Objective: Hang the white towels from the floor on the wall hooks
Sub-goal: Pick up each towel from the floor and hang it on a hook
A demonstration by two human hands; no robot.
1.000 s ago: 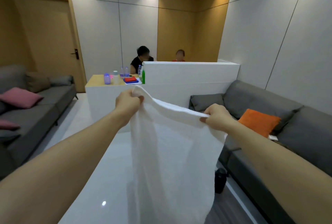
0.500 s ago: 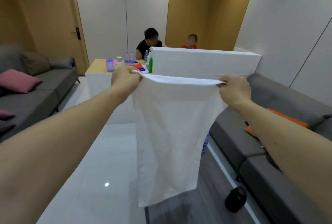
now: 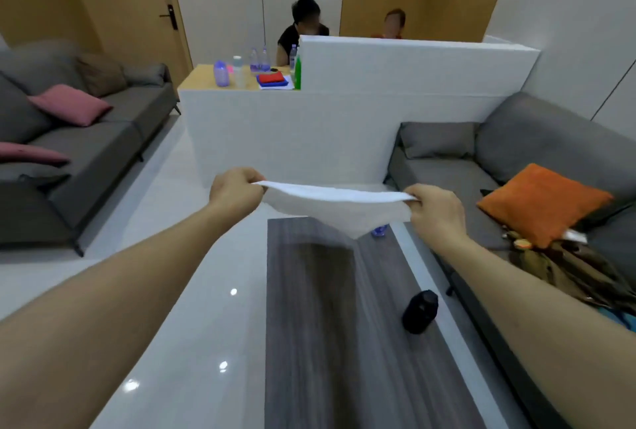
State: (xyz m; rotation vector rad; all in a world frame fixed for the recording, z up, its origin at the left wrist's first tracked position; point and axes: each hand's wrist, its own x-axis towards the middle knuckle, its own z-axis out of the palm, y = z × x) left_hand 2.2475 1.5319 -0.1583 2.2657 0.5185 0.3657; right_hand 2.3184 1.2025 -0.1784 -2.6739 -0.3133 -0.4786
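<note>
Far left, one grey sofa (image 3: pixel 103 139) carries two pink cushions (image 3: pixel 70 108). Moving in, the wooden-topped desk (image 3: pixel 203 79) behind the white partition (image 3: pixel 378 108) holds a cluster of bottles (image 3: pixel 221 73), a red item (image 3: pixel 272 77) on a blue one, and one green bottle (image 3: pixel 297 72); the exact bottle count is hard to tell. Two people sit beyond it. Front and centre: the left hand (image 3: pixel 234 193) has its grip curled tight, pinching one top corner of the single white towel (image 3: pixel 337 206). The towel is up in the air, stretched nearly flat between both hands, sagging to a point above the dark wood floor strip (image 3: pixel 309 325). The right hand (image 3: pixel 435 213) pinches the opposite corner, fingers closed on the cloth. Below right, one black cylinder (image 3: pixel 420 311) stands on the floor, and a bluish bottle (image 3: pixel 378 231) peeks out under the towel's edge. Far right, a second grey sofa (image 3: pixel 447 174) holds one grey cushion (image 3: pixel 437 139) and one orange cushion (image 3: pixel 543 203).
</note>
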